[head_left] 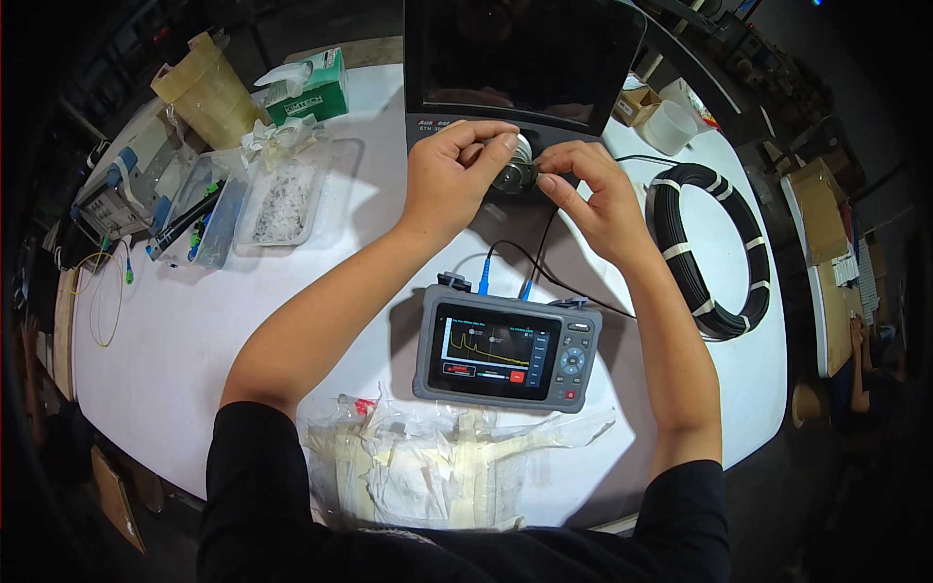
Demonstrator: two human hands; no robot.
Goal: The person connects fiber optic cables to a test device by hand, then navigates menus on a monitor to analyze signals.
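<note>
The left hand (pixel 455 173) and right hand (pixel 595 189) cover most of the small round metal part (pixel 513 173) between them, so its shape cannot be told. The dark monitor (pixel 525 58) is cut off by the top edge. The handheld tester's screen (pixel 494 350) shows traces too small to read. The crumpled plastic wrapping (pixel 437 466) passes behind the person's black sleeves (pixel 262 486).
</note>
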